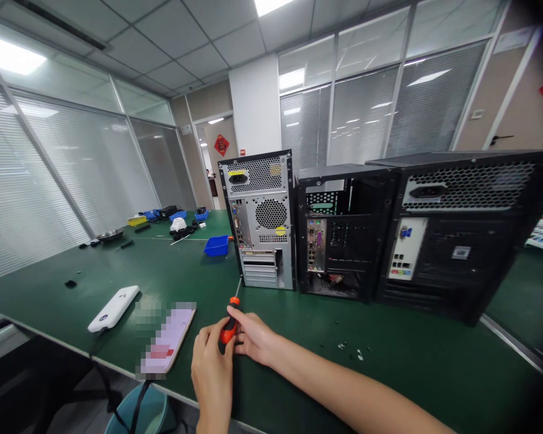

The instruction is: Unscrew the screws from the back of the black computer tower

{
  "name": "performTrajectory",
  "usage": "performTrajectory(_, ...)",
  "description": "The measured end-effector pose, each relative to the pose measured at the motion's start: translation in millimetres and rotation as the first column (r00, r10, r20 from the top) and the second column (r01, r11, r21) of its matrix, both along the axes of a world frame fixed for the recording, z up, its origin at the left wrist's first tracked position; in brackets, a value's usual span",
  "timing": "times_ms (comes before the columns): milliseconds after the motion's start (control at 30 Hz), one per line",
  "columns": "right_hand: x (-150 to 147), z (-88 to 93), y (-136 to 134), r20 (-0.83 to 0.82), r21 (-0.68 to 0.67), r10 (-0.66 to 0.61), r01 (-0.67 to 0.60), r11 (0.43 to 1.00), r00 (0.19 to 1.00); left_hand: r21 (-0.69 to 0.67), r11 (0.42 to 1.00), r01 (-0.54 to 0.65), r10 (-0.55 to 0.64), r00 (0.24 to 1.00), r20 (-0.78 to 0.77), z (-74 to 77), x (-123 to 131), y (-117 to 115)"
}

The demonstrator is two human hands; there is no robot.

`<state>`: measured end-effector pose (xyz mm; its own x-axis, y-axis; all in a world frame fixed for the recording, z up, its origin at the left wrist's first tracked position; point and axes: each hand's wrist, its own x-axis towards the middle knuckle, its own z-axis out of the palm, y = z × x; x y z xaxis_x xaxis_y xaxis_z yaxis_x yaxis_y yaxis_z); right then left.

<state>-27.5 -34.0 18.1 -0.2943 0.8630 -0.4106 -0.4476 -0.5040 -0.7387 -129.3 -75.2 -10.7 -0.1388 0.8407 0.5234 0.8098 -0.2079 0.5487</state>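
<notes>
An orange-and-black screwdriver (229,330) points away from me, its thin shaft reaching the lower left edge of the silver-backed computer case (266,241). Whether the tip sits in a screw is too small to tell. My right hand (254,339) grips the handle from the right, thumb along its top. At the handle's butt end, the fingers of my left hand (212,355) close on it from the left. The case stands upright with its rear panel, ports and fan grille facing me.
Right of it stand a black open-backed case (344,241) and a larger black case (452,241). Small screws (359,354) lie scattered in front. On the left are a phone (174,337), a white power bank (114,308) and a blue tray (216,245). A teal bin (140,410) is below the edge.
</notes>
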Motion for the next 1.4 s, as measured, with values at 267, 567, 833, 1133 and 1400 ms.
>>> performTrajectory(267, 0.5, 1.1, -0.2, 0.004, 0.011, 0.012, -0.012, 1.000, 1.000, 0.050, 0.998, 0.039, -0.040, 0.999, 0.011, -1.9, -0.7, 2.7)
performTrajectory(567, 2.0, -2.2, 2.3, -0.001, 0.031, 0.030, -0.030, 0.999, 1.000, 0.137, 0.987, 0.082, -0.071, 0.994, -0.080, -2.6, -4.3, 2.8)
performTrajectory(833, 3.8, -5.5, 5.0, 0.003, 0.057, 0.049, -0.049, 0.997, 0.999, 0.211, 0.974, 0.085, -0.053, 0.987, -0.152, 0.0, -3.5, 2.7)
performTrajectory(1133, 5.1, -9.3, 8.1, -0.009, 0.075, 0.052, -0.051, 0.996, 0.999, 0.248, 0.960, 0.132, -0.082, 0.976, -0.202, -0.9, -4.5, 4.7)
performTrajectory(1400, 4.6, -14.6, 12.2, -0.046, 0.091, 0.054, -0.050, 0.995, 0.997, 0.246, 0.956, 0.157, -0.095, 0.964, -0.248, 3.1, -6.3, 4.4)
